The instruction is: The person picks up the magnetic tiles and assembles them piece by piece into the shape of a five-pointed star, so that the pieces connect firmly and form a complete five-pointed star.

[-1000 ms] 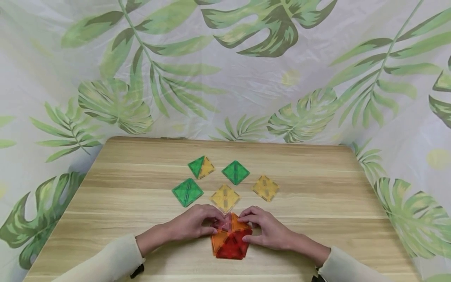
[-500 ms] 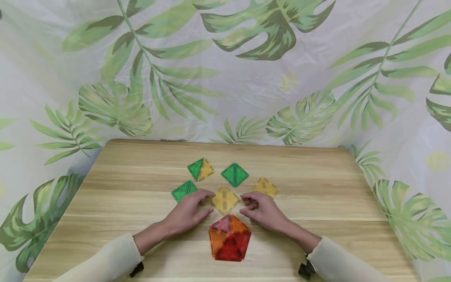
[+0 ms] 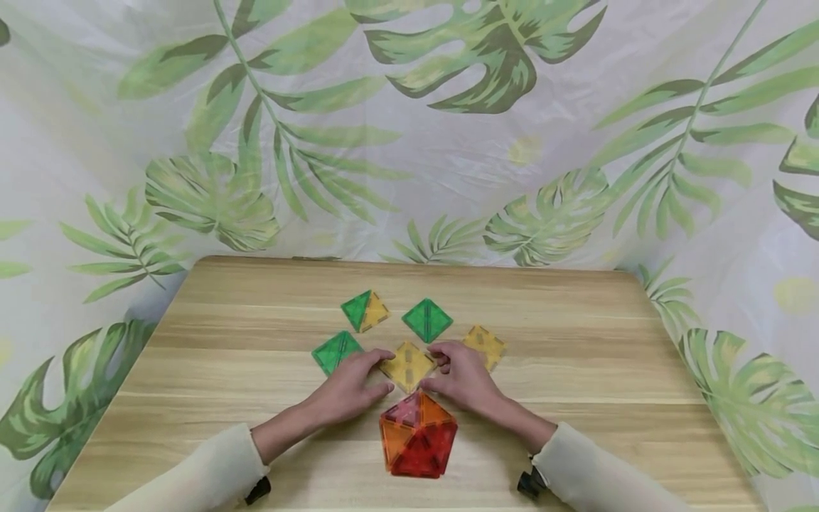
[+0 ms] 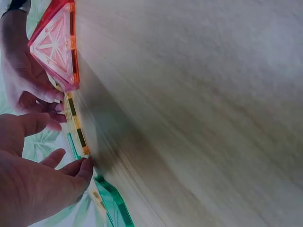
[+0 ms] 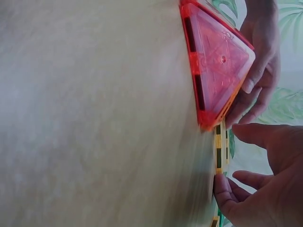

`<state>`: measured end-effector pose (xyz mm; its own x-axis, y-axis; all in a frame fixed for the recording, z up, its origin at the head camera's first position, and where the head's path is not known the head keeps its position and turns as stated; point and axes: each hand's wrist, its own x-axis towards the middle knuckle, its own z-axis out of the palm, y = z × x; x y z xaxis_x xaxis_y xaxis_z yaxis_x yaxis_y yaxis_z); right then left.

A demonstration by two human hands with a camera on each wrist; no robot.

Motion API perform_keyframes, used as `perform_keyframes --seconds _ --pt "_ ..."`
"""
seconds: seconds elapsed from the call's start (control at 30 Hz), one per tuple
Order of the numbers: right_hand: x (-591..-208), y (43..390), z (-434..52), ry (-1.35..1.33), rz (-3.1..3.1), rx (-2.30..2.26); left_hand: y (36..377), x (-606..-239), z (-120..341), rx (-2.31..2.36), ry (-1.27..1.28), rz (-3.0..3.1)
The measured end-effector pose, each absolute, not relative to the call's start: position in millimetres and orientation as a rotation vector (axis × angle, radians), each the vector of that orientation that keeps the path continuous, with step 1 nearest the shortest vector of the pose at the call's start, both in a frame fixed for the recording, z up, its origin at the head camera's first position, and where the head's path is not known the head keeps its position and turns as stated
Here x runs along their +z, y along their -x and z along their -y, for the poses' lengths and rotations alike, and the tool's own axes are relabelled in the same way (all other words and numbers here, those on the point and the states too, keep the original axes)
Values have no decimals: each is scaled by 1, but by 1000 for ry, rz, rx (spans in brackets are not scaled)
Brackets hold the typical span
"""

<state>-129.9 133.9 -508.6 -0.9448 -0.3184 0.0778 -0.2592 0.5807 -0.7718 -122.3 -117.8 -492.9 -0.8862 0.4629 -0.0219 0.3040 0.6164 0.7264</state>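
In the head view, a yellow diamond of two magnetic tiles (image 3: 407, 366) lies flat between the hands. My left hand (image 3: 348, 384) is at its left corner, thumb and index finger apart. Across from it, my right hand (image 3: 465, 377) has its fingertips right at the diamond's right side, the thumb low near the pyramid's tip. Just in front stands a pyramid of red, orange and pink magnetic tiles (image 3: 419, 441), which neither hand grips. Both wrist views show the fingertips low by the tabletop, with the pyramid (image 4: 54, 45) beyond the left hand.
Behind the hands lie a green diamond (image 3: 427, 320), a green-and-yellow one (image 3: 365, 311), a green one at left (image 3: 334, 350) partly behind my left hand, and a yellow one at right (image 3: 486, 343) partly behind my right hand. The wooden table (image 3: 576, 320) meets a leaf-print cloth (image 3: 448, 178).
Both hands have let go of the pyramid and moved forward to the middle yellow diamond. Over the last half second, the right hand has come further left, closer to it.
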Motion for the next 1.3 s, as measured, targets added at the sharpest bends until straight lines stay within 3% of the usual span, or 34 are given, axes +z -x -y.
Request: perform_keyframes --seconds 0.8,1.3 --pt "-515 134 -122 555 -2881 -1186 138 -497 110 1475 -520 -2498" --pt "-518 142 -134 492 -2339 -1669 149 -498 121 1583 -505 -2206"
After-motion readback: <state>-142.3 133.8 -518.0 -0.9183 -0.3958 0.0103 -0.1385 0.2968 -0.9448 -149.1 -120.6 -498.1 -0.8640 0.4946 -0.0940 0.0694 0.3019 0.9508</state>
